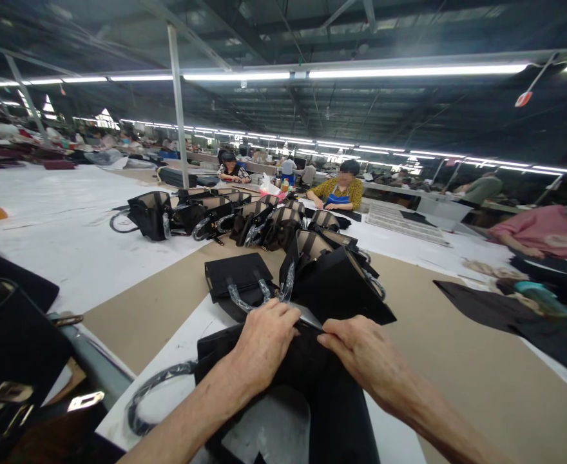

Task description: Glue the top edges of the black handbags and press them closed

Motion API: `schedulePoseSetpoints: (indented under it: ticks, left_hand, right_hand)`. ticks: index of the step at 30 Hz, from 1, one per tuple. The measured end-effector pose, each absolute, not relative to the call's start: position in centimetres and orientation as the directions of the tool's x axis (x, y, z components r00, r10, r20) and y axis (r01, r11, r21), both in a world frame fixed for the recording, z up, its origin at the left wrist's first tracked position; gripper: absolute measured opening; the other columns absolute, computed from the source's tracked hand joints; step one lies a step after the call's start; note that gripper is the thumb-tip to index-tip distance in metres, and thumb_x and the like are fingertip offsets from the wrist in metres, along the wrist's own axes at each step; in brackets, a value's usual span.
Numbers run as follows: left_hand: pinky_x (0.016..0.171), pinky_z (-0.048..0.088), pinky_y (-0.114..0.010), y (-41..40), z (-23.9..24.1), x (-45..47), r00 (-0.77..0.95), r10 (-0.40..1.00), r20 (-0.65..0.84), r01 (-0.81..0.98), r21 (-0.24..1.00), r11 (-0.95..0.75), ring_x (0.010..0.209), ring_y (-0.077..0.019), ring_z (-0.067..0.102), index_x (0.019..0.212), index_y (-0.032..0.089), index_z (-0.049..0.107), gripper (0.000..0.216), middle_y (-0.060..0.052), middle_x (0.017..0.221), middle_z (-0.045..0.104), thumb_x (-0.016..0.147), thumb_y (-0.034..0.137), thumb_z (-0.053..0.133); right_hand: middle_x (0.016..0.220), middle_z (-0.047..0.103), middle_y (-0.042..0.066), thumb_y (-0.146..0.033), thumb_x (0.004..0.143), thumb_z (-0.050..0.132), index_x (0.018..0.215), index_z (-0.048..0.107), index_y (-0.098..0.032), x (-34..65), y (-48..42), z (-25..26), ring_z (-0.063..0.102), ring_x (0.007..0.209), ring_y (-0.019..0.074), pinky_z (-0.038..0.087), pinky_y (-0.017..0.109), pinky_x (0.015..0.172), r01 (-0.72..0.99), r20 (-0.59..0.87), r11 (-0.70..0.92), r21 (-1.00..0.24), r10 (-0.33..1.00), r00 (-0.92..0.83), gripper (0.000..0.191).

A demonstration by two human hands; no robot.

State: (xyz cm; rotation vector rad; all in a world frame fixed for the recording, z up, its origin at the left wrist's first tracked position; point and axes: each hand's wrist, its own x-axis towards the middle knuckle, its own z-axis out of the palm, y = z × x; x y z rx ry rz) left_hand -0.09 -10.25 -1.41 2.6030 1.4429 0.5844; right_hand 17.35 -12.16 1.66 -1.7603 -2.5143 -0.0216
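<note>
A black handbag (341,406) lies before me on the table, its side toward me and a plastic-wrapped handle (160,380) looping out to the left. My left hand (269,338) is closed on the bag's upper edge, fingers curled over it. Pinching the same edge a little to the right is my right hand (355,341), thumb and fingers pressed together. Just beyond my hands are a black bag with wrapped handles (240,274) and a larger tilted black bag (346,283). What my fingers cover on the edge is hidden.
Several black bags with beige linings (257,216) stand farther back. More bags with metal fittings (10,348) are at the left. Brown board (457,361) covers part of the white table. Black fabric pieces (515,316) lie right. A co-worker in yellow (348,187) sits across.
</note>
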Motion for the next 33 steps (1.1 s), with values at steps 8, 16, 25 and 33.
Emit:
schedulePoseSetpoints:
  ticks: [8,16,25,33]
  left_hand:
    - [0.070,0.041,-0.025,-9.8,-0.9,-0.3,0.387,0.887,0.250,0.758,0.462,-0.461,0.081,-0.0176,0.061,0.079,0.021,0.066,0.007,0.001,0.081,0.068,0.076,0.020,0.061]
    - [0.065,0.039,-0.024,-10.1,-0.7,0.2,0.300,0.930,0.211,0.772,0.519,-0.367,0.075,-0.0162,0.061,0.075,0.022,0.068,0.009,0.001,0.074,0.069,0.074,0.021,0.059]
    - [0.064,0.039,-0.023,-10.0,-1.1,-0.2,0.330,0.904,0.273,0.722,0.543,-0.428,0.072,-0.0144,0.061,0.073,0.022,0.068,0.017,0.002,0.072,0.068,0.076,0.015,0.053]
    - [0.068,0.041,-0.024,-9.9,-1.5,-1.1,0.476,0.806,0.352,0.650,0.477,-0.592,0.075,-0.0156,0.060,0.080,0.019,0.067,0.022,-0.002,0.077,0.067,0.081,0.012,0.046]
  right_hand:
    - [0.050,0.048,-0.003,-0.029,0.089,0.049,0.061,0.054,-0.020,17.3,-12.2,1.6,0.044,0.047,0.0105,0.022,0.023,0.048,0.934,0.066,0.357,-0.032,0.933,-0.354,0.030]
    - [0.073,0.066,0.003,-0.031,0.085,0.057,0.070,0.061,-0.021,16.5,-12.6,2.6,0.061,0.069,0.0206,0.026,0.027,0.053,0.935,0.060,0.337,0.108,0.937,-0.345,0.018]
    - [0.065,0.064,0.004,-0.027,0.091,0.044,0.071,0.061,-0.020,15.1,-11.2,1.5,0.058,0.059,0.0173,0.025,0.028,0.051,0.871,0.048,0.488,0.059,0.870,-0.491,0.027]
    - [0.068,0.063,0.002,-0.028,0.092,0.043,0.073,0.059,-0.020,15.2,-11.2,2.0,0.058,0.064,0.0159,0.031,0.026,0.058,0.880,0.015,0.473,0.028,0.880,-0.474,0.025]
